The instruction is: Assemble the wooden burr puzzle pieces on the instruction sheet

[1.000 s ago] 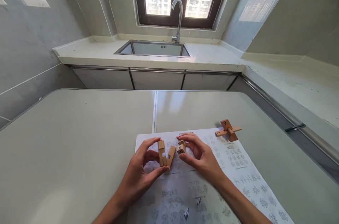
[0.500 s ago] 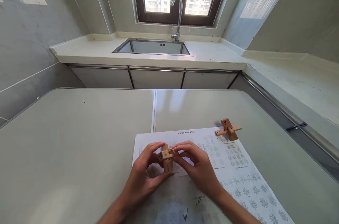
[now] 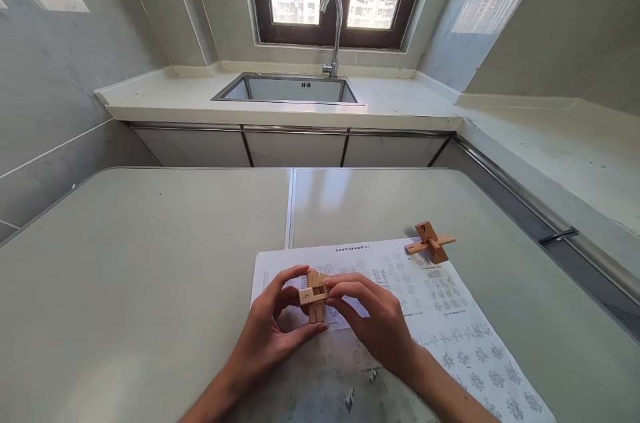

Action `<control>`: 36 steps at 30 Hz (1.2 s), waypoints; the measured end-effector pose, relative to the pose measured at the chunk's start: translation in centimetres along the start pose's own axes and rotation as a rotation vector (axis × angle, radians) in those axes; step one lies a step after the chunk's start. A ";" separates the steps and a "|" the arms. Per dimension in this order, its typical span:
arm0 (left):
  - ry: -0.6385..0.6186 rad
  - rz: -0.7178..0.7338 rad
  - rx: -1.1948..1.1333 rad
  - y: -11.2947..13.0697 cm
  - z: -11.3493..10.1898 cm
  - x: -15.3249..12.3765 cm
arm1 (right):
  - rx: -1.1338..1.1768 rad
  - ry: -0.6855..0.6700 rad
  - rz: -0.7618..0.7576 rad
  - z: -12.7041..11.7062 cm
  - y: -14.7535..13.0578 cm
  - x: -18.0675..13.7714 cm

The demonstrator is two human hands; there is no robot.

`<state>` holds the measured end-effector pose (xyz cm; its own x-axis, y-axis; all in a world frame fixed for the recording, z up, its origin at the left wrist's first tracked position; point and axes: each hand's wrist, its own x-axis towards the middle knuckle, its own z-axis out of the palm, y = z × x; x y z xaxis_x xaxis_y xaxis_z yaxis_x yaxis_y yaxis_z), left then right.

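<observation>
A small interlocking wooden puzzle (image 3: pixel 315 296), made of notched blocks with dark marks on them, is held just above a printed sheet (image 3: pixel 395 269). My left hand (image 3: pixel 275 323) grips it from the left, fingers at its top and back and thumb at its lower front end. From the right, my right hand (image 3: pixel 375 316) pinches the right end of the crosswise block between thumb and fingers. Another wooden assembly (image 3: pixel 431 244), of crossed flat pieces with a rod through them, lies on the sheet's upper right edge.
Under the sheet is a pale table (image 3: pixel 150 276) with a seam down its middle. Dark scraps (image 3: pixel 349 399) lie near its front. Beyond stand a counter with a sink (image 3: pixel 295 89), a tap (image 3: pixel 336 36) and a window. Another counter (image 3: pixel 560 149) runs along the right.
The crosswise block has turned a little in my fingers, showing more of its marked front face and a gap on its upper side. Both hands keep their hold.
</observation>
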<state>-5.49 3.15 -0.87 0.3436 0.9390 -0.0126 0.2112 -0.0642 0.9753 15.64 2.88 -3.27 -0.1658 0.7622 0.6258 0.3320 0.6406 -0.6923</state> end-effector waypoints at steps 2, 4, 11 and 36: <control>-0.001 -0.008 -0.020 0.1 -0.1 0.0 | -0.011 0.000 -0.014 0.1 -0.1 -0.1; 0.003 -0.005 -0.008 0.1 -0.1 0.0 | -0.017 -0.001 -0.025 0.1 -0.2 -0.2; 0.035 0.103 0.121 0.2 0.4 -0.2 | -0.044 0.023 -0.043 0.4 -0.4 -0.3; -0.020 0.012 -0.117 0.1 0.3 -0.2 | -0.038 -0.010 -0.099 0.2 -0.1 -0.2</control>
<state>-5.29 2.86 -0.84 0.3641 0.9314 -0.0045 0.0997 -0.0341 0.9944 15.48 2.70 -3.44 -0.2091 0.6965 0.6864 0.3485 0.7090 -0.6132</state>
